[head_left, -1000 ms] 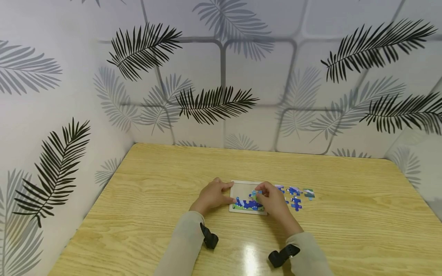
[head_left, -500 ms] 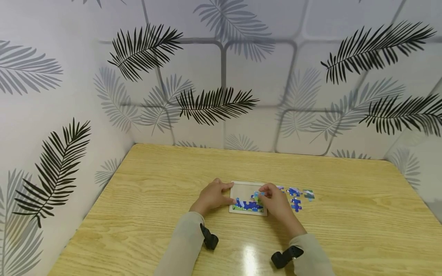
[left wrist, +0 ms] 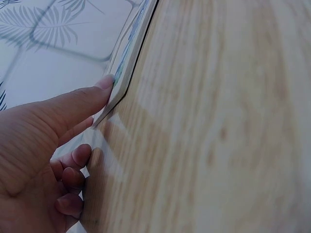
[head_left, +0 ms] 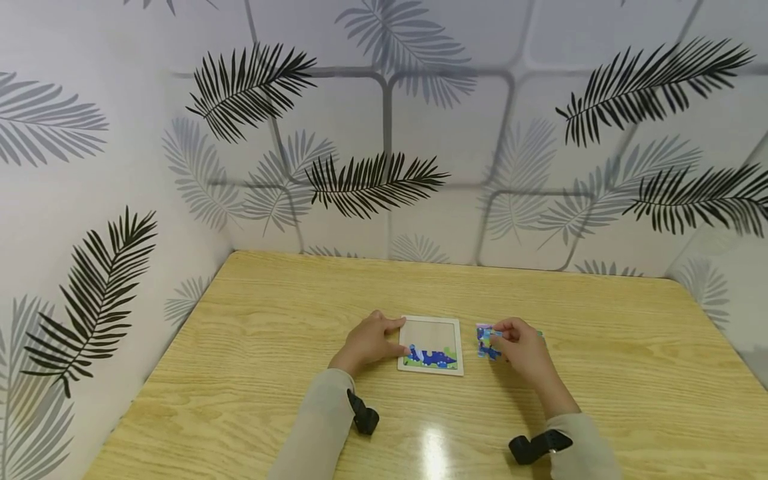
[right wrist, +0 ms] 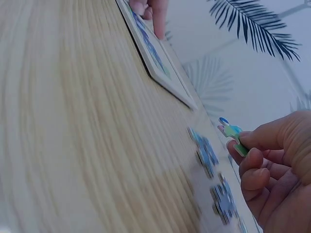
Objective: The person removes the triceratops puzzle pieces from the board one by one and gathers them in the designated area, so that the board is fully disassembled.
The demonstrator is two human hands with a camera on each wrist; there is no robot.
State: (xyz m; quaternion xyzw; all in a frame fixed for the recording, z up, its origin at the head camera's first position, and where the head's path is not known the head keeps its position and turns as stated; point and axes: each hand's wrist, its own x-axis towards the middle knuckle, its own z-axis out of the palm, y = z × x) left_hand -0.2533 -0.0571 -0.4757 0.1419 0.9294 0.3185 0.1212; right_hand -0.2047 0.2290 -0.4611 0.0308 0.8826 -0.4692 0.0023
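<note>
My left hand [head_left: 369,343] holds the left side of a jigsaw puzzle tray [head_left: 429,373], thumb and forefinger on its border. The left wrist view shows the thumb [left wrist: 77,107] on the border, other fingers curled. Inside the light-rimmed tray, joined blue and green pieces [head_left: 432,358] line the lower part; bare backing [head_left: 429,330] shows above. To the right, my right hand [head_left: 525,350] pinches a green and light-blue puzzle piece [right wrist: 233,135] between thumb and forefinger, over the loose pieces. Several loose pieces [right wrist: 222,198] lie under and beside this hand, partly hidden by it.
The wooden table [head_left: 288,293] runs back to a leaf-patterned wall [head_left: 444,220]. Another loose piece [head_left: 541,333] just shows behind the right hand. Black wrist cameras [head_left: 363,413] are strapped on over both light sleeves.
My right hand has moved right, from above the tray to the loose pieces, carrying the pinched puzzle piece out with it. My left hand and the tray stay in place.
</note>
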